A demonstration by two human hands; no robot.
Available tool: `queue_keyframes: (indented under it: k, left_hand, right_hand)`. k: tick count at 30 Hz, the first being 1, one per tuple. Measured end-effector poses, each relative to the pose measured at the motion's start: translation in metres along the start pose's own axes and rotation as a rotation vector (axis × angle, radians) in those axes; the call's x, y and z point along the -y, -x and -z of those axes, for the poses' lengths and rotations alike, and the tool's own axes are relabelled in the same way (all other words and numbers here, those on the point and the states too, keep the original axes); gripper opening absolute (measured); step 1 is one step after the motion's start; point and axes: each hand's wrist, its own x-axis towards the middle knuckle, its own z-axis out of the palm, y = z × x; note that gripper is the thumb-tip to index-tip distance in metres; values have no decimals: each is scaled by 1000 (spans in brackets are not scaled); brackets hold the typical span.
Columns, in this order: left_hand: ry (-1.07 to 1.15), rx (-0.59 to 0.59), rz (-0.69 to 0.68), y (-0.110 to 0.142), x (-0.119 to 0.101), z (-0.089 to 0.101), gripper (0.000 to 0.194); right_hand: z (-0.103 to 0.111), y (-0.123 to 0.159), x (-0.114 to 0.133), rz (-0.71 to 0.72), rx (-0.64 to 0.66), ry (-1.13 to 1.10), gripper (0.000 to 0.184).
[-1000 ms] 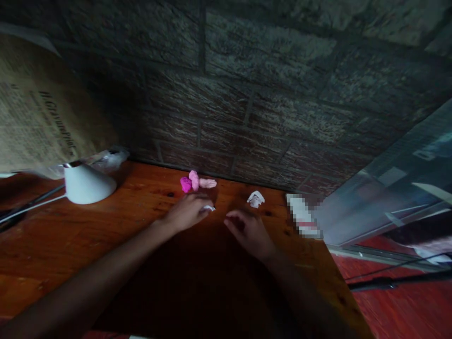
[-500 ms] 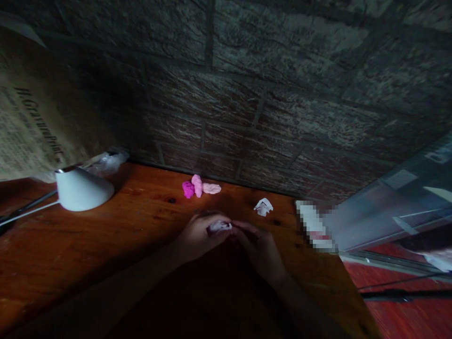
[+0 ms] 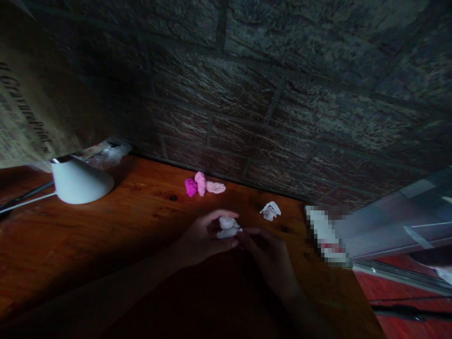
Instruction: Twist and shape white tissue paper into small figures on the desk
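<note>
Just beyond the hands (image 3: 201, 242) (image 3: 275, 259) lie pink lumps (image 3: 200, 184) and a white scrap (image 3: 270, 212).

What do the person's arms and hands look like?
The left hand and right hand are bare, without gloves. No sleeves, watch or bracelet show on the forearms, but it's dim, so a tiny ring might be hard to spot.

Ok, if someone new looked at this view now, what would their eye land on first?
Probably the three pink lumps, clustered on the wooden table near the brick wall, the leftmost deepest in colour. Next, the crumpled white piece held in the left hand, with the right hand at its right edge. At far left, a white lamp base stands under a shade printed with lettering.
</note>
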Motion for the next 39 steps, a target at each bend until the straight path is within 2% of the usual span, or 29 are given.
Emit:
queue_keyframes:
  k: [3,8,14,18,21,24,28,30,35,39]
  left_hand:
    - [61,-3,16,-2,0,1,49]
    - [133,42,48,-2,-2,2,61]
    - [63,8,27,-2,-3,5,39]
    - [59,10,57,-6,3,7,44]
    - [103,18,73,-5,6,5,46]
    - [20,29,24,0,4,1,39]
    - [-327,10,-166,7,-2,-2,24]
    - [-441,-12,-229,9,-5,-2,22]
    - [-382,40,-197,11,-3,0,25]
    - [-355,32,-167,12,-3,0,28]
  right_hand:
    - [0,-2,1,-33,-9,-55,24]
    - [-3,-2,5,-60,-25,-110,24]
    - [-1,-2,6,-51,-19,-108,26]
    - [1,-2,4,4,-58,-85,22]
    - [0,-1,5,7,-39,-73,22]
    - [-1,-1,5,-20,-10,-107,26]
    - [-3,-3,4,-42,-3,-147,28]
    - [-2,-4,2,-45,-12,-182,27]
    - [1,-5,1,-156,64,-206,44]
    - [4,-4,3,-198,194,-184,29]
